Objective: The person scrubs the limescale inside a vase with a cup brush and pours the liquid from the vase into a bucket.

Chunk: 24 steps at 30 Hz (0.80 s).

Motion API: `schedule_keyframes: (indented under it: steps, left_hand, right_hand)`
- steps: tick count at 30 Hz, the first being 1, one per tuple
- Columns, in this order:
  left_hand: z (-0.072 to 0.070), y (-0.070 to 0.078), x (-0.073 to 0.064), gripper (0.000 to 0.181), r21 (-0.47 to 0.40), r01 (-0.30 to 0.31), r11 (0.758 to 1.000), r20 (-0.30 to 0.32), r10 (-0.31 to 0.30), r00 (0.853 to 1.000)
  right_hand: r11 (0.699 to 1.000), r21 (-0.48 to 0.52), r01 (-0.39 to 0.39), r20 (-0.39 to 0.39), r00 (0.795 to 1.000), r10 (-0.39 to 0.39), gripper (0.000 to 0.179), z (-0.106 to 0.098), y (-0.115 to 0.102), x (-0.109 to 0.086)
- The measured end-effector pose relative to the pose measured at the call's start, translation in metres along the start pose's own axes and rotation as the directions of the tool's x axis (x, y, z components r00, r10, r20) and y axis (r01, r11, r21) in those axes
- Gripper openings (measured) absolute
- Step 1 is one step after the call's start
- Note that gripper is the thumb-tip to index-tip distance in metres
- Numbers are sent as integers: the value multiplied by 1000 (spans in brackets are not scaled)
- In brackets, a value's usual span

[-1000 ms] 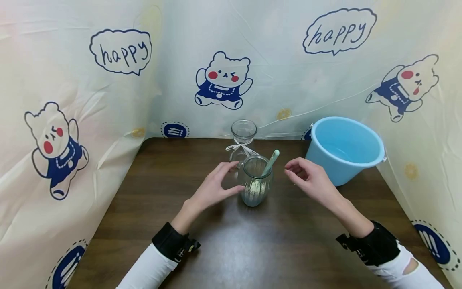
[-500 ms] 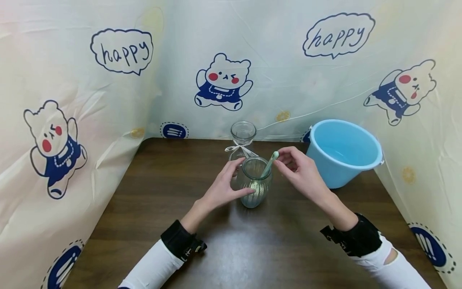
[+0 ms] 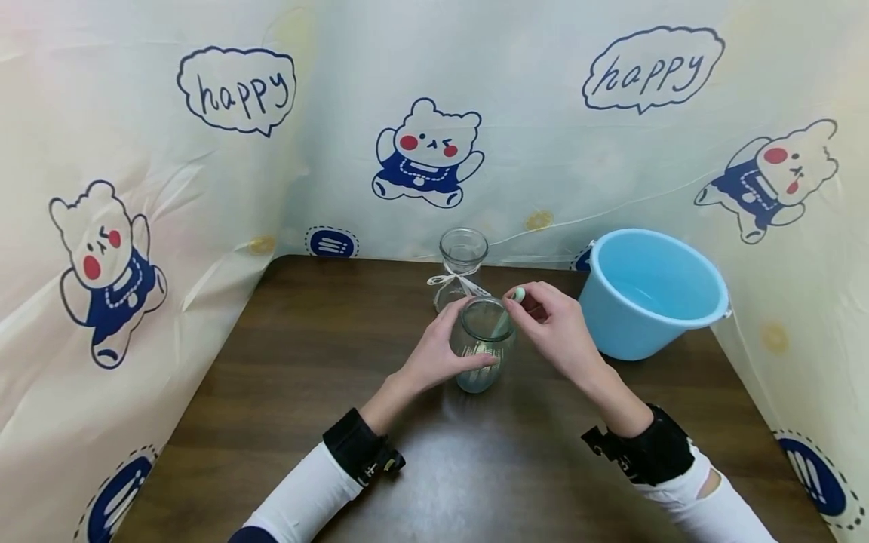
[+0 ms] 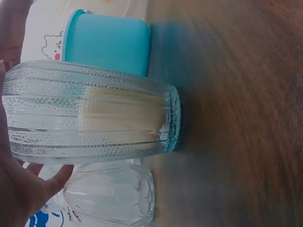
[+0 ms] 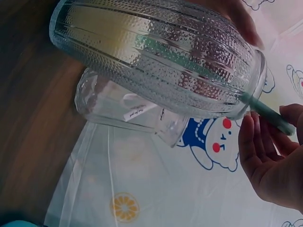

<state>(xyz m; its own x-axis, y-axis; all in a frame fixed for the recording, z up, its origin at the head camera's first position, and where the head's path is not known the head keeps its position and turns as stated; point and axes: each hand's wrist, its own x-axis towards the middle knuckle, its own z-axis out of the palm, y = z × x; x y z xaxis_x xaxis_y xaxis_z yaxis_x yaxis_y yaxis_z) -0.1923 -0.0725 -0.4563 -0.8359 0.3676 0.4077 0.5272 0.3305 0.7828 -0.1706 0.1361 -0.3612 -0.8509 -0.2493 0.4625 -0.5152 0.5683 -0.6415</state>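
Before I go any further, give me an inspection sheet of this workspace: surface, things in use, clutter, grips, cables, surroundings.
Surface: brown wood-grain table, a patch of glare on the near side.
Job's things: ribbed glass jar, looking upright in the head view; green handle leaning out of its mouth; something pale low inside, unclear through the glass.
Clutter: glass vase with white bow, behind the jar; blue bucket, back right.
Grips: left grip curves around the jar; right grip pinches the green handle.
Cables: nothing seen.
Surroundings: pale curtain printed with bears and "happy" bubbles, behind and at both sides.
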Motion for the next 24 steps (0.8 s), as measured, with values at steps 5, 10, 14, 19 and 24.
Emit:
schedule_keyframes:
  steps: [5, 10, 14, 19, 24]
  left_hand:
    - [9, -3, -1, 91, -53, -11, 999, -33, 9, 999]
    - [13, -4, 1, 91, -51, -27, 998, -56, 24, 998]
    - [10, 6, 3, 88, -74, -44, 996, -76, 38, 996]
    - [0, 28, 3, 83, -106, -37, 994, -75, 29, 997]
    - [-2, 27, 4, 83, -112, -9, 994, -68, 1, 998]
  right_hand:
    - [999, -22, 36, -48, 998, -37, 13, 4, 1, -4]
    - [998, 16, 60, -60, 996, -59, 13, -2, -8, 1]
    - [992, 101, 78, -57, 996, -73, 15, -13, -20, 10]
    - [977, 187, 101, -96, 992, -84, 17, -23, -35, 17]
    - [976, 185, 114, -127, 988, -91, 17, -15, -37, 17]
